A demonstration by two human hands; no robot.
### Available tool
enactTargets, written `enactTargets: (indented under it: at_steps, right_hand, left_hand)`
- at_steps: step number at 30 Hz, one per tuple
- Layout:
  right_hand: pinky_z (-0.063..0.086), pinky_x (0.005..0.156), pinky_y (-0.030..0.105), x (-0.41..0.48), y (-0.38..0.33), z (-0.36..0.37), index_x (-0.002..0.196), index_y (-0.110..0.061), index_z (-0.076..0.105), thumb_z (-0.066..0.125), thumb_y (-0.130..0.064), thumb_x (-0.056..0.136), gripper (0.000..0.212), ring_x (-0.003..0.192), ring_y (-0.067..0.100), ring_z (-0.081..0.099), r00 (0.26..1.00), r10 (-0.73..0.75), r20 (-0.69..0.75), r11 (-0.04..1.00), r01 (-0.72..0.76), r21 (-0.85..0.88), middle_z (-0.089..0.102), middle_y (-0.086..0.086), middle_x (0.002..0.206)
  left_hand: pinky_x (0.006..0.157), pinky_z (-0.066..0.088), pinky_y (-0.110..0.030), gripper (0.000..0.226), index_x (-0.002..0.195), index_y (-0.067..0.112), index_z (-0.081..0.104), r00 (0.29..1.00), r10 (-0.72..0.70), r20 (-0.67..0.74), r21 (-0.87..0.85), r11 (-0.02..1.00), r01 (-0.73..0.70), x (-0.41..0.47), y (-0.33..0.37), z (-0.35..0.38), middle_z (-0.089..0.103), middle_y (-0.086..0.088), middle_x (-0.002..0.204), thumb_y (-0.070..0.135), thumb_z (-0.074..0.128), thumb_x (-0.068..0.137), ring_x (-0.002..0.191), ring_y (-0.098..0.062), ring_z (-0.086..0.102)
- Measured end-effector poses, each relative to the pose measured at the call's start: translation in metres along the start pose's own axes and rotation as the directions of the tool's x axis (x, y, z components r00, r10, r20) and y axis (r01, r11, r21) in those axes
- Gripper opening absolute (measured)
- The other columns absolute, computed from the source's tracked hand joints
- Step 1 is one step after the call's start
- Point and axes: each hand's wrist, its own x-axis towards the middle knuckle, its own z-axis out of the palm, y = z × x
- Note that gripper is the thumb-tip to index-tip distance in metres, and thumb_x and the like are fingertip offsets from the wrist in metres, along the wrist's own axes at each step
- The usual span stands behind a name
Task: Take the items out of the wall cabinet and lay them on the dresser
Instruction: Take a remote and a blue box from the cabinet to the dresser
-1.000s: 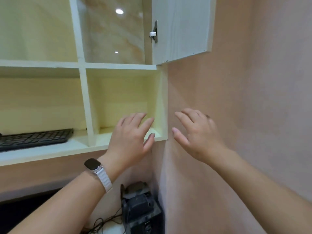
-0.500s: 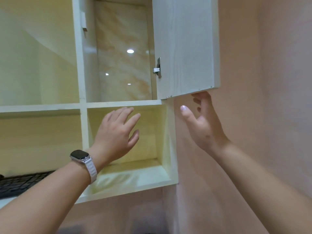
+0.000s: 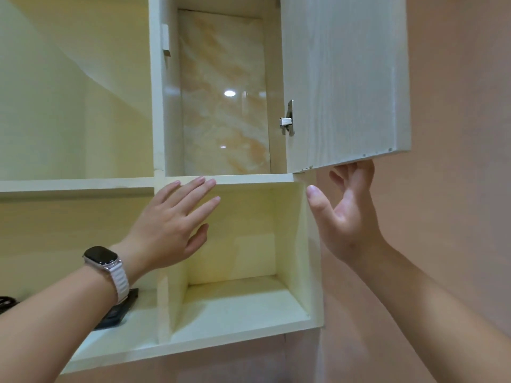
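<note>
The pale yellow wall cabinet [image 3: 229, 178] fills the view, its compartments showing bare shelves. Its whitish wood-grain door [image 3: 343, 78] stands swung open to the right. My right hand [image 3: 345, 214] is raised under the door's lower edge, palm facing me, fingertips touching the underside, fingers apart. My left hand [image 3: 174, 228], a smartwatch on its wrist, is spread open in front of the lower right compartment, its fingertips at the shelf edge. A black keyboard [image 3: 119, 310] lies on the lower left shelf, mostly hidden behind my left wrist.
A marbled glossy panel [image 3: 224, 106] forms the back of the upper compartment. A metal hinge [image 3: 287, 118] sits on the door's inner edge. A pink wall [image 3: 456, 189] runs along the right of the cabinet.
My view has tilted upward and closer to the cabinet. Both hands rose; the right hand reached the bottom edge of the open door, the left came up to the shelf edge.
</note>
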Motion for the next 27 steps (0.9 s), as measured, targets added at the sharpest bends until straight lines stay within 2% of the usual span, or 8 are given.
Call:
enactTargets:
  at_steps: [3, 6, 7, 9, 10, 15, 19, 27]
  right_hand:
    - [0.034, 0.107, 0.022, 0.004, 0.003, 0.009, 0.129, -0.03, 0.025, 0.055, -0.03, 0.084, 0.054, 0.127, 0.008, 0.044, 0.997, -0.07, 0.021, 0.997, 0.07, -0.027, 0.042, 0.0, 0.132]
    - [0.036, 0.109, 0.039, 0.011, 0.013, 0.02, 0.134, -0.007, 0.024, 0.052, -0.033, 0.088, 0.06, 0.13, 0.03, 0.043, 0.985, -0.147, 0.095, 0.967, 0.163, -0.195, 0.038, 0.012, 0.137]
    - [0.034, 0.111, 0.038, 0.014, 0.013, 0.026, 0.137, -0.004, 0.021, 0.051, -0.037, 0.089, 0.065, 0.131, 0.035, 0.04, 0.979, -0.16, 0.123, 0.941, 0.189, -0.28, 0.034, 0.02, 0.141]
    - [0.025, 0.112, 0.024, 0.019, 0.012, 0.039, 0.144, -0.01, 0.012, 0.048, -0.047, 0.091, 0.074, 0.14, 0.033, 0.027, 0.961, -0.208, 0.183, 0.877, 0.266, -0.4, 0.021, 0.02, 0.15]
    - [0.023, 0.114, 0.024, 0.021, 0.011, 0.047, 0.148, -0.014, 0.009, 0.046, -0.05, 0.092, 0.076, 0.144, 0.031, 0.022, 0.946, -0.243, 0.212, 0.85, 0.313, -0.423, 0.017, 0.018, 0.153]
    - [0.029, 0.114, 0.053, 0.029, 0.011, 0.079, 0.149, -0.019, 0.01, 0.048, -0.054, 0.091, 0.077, 0.143, 0.035, 0.022, 0.95, -0.273, 0.151, 0.832, 0.312, -0.46, 0.019, 0.013, 0.151]
    - [0.025, 0.114, 0.058, 0.035, 0.011, 0.093, 0.152, -0.021, 0.012, 0.047, -0.058, 0.088, 0.082, 0.144, 0.039, 0.017, 0.952, -0.2, 0.232, 0.78, 0.298, -0.55, 0.018, 0.016, 0.154]
    - [0.006, 0.118, 0.049, 0.044, 0.019, 0.114, 0.155, -0.031, 0.006, 0.036, -0.068, 0.087, 0.083, 0.147, 0.037, 0.001, 0.919, -0.015, 0.395, 0.579, 0.33, -0.746, 0.006, 0.011, 0.161]
  left_hand:
    - [0.108, 0.034, -0.051, 0.048, 0.129, 0.011, 0.061, 0.999, -0.001, -0.036, -0.02, 1.0, 0.001, 0.001, -0.001, 0.002, 0.043, -0.014, 0.149, 0.029, 0.057, 0.084, 0.139, -0.029, 0.038]
    - [0.109, 0.034, -0.051, 0.049, 0.129, 0.012, 0.061, 0.999, -0.003, -0.053, -0.032, 1.0, 0.002, 0.0, -0.001, 0.003, 0.044, -0.013, 0.148, 0.03, 0.058, 0.084, 0.139, -0.028, 0.039]
    - [0.109, 0.033, -0.051, 0.049, 0.128, 0.012, 0.062, 0.998, -0.005, -0.058, -0.036, 0.999, 0.003, 0.0, -0.001, 0.004, 0.044, -0.013, 0.148, 0.03, 0.058, 0.083, 0.139, -0.028, 0.039]
    - [0.109, 0.033, -0.05, 0.048, 0.128, 0.012, 0.062, 0.997, -0.017, -0.072, -0.055, 0.998, 0.013, 0.0, -0.001, 0.004, 0.045, -0.012, 0.148, 0.029, 0.06, 0.083, 0.138, -0.028, 0.04]
    - [0.109, 0.034, -0.05, 0.048, 0.127, 0.012, 0.062, 0.997, -0.024, -0.079, -0.065, 0.998, 0.019, -0.001, 0.0, 0.005, 0.046, -0.012, 0.147, 0.028, 0.06, 0.082, 0.138, -0.028, 0.041]
    - [0.108, 0.035, -0.05, 0.048, 0.128, 0.012, 0.062, 0.992, -0.045, -0.118, -0.099, 0.995, 0.034, -0.002, 0.0, 0.007, 0.05, -0.012, 0.144, 0.026, 0.059, 0.082, 0.137, -0.027, 0.043]
    - [0.108, 0.035, -0.049, 0.046, 0.124, 0.01, 0.064, 0.989, -0.042, -0.143, -0.116, 0.993, 0.026, 0.0, 0.001, 0.007, 0.054, -0.013, 0.14, 0.024, 0.059, 0.081, 0.135, -0.029, 0.044]
    - [0.105, 0.038, -0.05, 0.04, 0.116, 0.006, 0.068, 0.982, -0.03, -0.185, -0.134, 0.991, 0.004, -0.001, -0.002, 0.006, 0.058, -0.017, 0.134, 0.022, 0.06, 0.08, 0.129, -0.034, 0.05]
